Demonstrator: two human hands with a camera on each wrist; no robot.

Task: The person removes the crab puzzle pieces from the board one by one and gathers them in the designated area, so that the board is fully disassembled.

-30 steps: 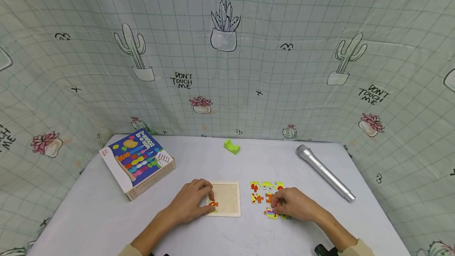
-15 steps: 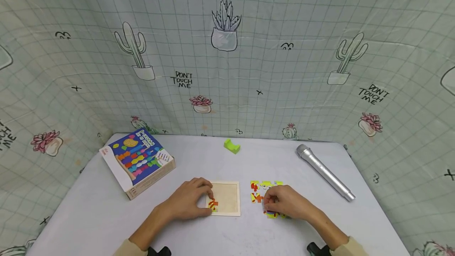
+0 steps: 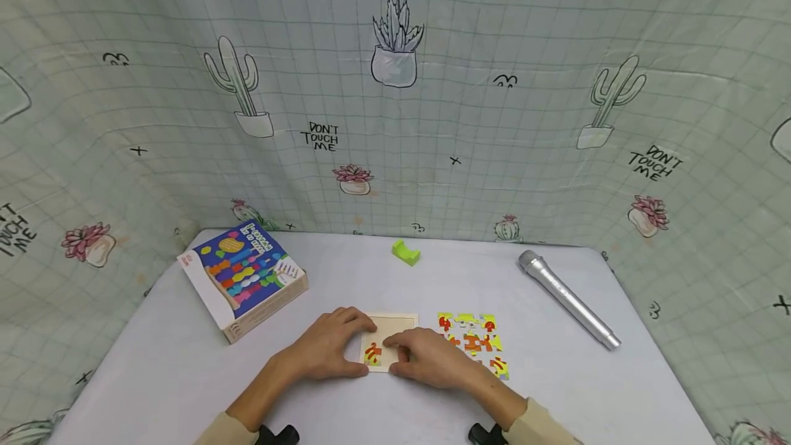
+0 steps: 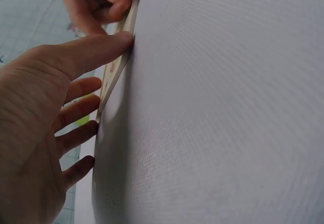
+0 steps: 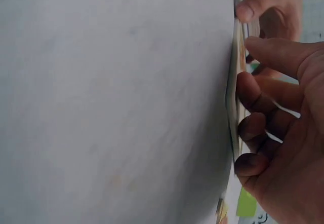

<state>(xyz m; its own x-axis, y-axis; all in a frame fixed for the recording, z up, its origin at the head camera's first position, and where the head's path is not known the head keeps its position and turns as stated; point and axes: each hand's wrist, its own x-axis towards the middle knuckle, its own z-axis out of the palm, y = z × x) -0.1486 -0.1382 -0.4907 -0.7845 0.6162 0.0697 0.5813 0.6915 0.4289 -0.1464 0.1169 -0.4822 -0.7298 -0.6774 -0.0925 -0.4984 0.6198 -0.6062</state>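
A shallow wooden puzzle tray [image 3: 398, 318] lies flat between the hands, with one orange and yellow puzzle piece [image 3: 373, 354] in its near left corner. My left hand [image 3: 330, 345] grips the tray's left side, thumb at the near edge and fingers toward the far edge. My right hand [image 3: 432, 359] reaches over the tray's right side with fingers curled. Its thumb [image 5: 268, 54] is at the near edge and its index fingertip points near the loose piece. Whether a piece is under the right fingers is hidden. Several more puzzle pieces [image 3: 472, 342] lie to the right.
A colourful game box [image 3: 244, 273] stands at the back left. A small green curved block [image 3: 406, 253] sits at the back, and a silver microphone [image 3: 568, 301] lies at the right. Behind the white table [image 3: 346, 411] hangs a patterned cloth [image 3: 395, 122].
My right hand has moved left from the loose pieces to the tray, uncovering most of those pieces. The left hand stays at the tray's left side.
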